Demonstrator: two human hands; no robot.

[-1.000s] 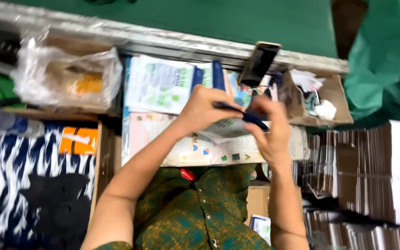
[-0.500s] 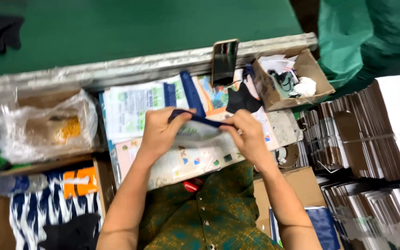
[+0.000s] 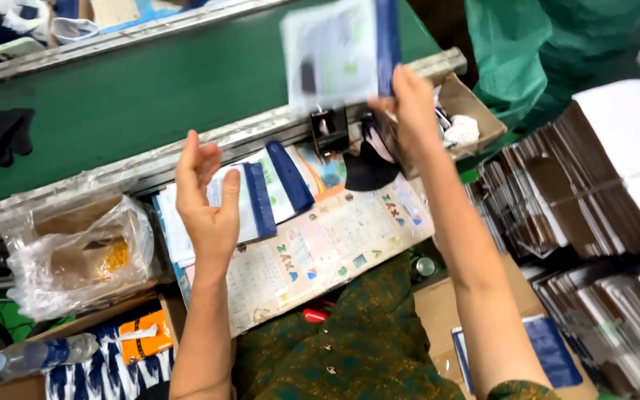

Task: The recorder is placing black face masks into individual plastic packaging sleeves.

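Packaged card (image 3: 338, 48) pinched aloft in right hand (image 3: 409, 111); left hand (image 3: 205, 200) raised, open, empty.

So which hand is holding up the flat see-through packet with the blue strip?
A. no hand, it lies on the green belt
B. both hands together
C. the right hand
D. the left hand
C: the right hand grips the packet by its lower edge and lifts it above the green belt, while the left hand is open and holds nothing.
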